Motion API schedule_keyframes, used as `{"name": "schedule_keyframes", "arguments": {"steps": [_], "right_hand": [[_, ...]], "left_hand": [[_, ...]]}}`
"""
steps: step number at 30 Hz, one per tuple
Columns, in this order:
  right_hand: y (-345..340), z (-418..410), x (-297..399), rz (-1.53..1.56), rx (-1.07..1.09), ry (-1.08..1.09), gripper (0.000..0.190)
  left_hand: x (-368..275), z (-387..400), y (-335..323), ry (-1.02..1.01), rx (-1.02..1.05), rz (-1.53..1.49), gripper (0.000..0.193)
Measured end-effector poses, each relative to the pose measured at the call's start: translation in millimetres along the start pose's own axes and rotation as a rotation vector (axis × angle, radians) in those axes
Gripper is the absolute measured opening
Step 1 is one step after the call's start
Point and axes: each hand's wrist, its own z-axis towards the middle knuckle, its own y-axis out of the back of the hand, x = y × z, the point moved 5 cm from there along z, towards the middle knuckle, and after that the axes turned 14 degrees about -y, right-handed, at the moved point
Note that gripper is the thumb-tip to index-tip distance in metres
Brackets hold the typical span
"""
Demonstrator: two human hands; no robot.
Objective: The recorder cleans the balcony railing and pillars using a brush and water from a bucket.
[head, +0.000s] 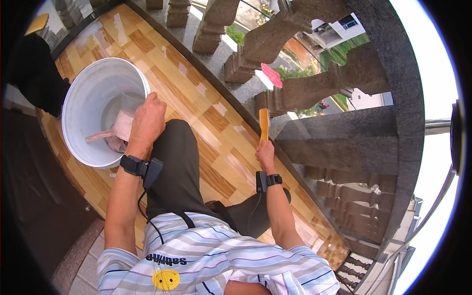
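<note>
My left hand point(149, 120) grips the near right rim of a white plastic bucket point(86, 92), which tilts its mouth towards me. Inside the bucket lie a pinkish plastic dipper point(121, 125) with a handle, a translucent container point(132, 99) and a crumpled greyish-pink cloth point(116, 143). The hand partly covers the dipper and the container. Out to the right, my right hand point(265, 155) closes around the lower end of a flat orange-yellow tool point(264, 123). The tool points up towards the stone balustrade, its blade end apart from the balusters.
Wood-patterned, glossy floor tiles point(177, 73) run between a dark door panel point(33, 166) and the balustrade's stone balusters point(254, 48). A pink-red flat object point(272, 75) is by the balusters. A black object point(33, 73) stands beyond the bucket. My bent knee point(173, 140) is beside the bucket.
</note>
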Motion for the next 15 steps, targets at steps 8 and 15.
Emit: {"name": "schedule_keyframes", "arguments": {"steps": [8,15], "right_hand": [[12.8,75.2,37.9,-0.353,-0.12,0.298,0.022],[-47.7,103.7,94.4,0.131,0.15,-0.03,0.025]], "left_hand": [[-3.8,7.5,-8.3,-0.061,0.003,0.002,0.003],[-0.8,1.5,-5.0,-0.076,-0.029,0.012,0.003]]}}
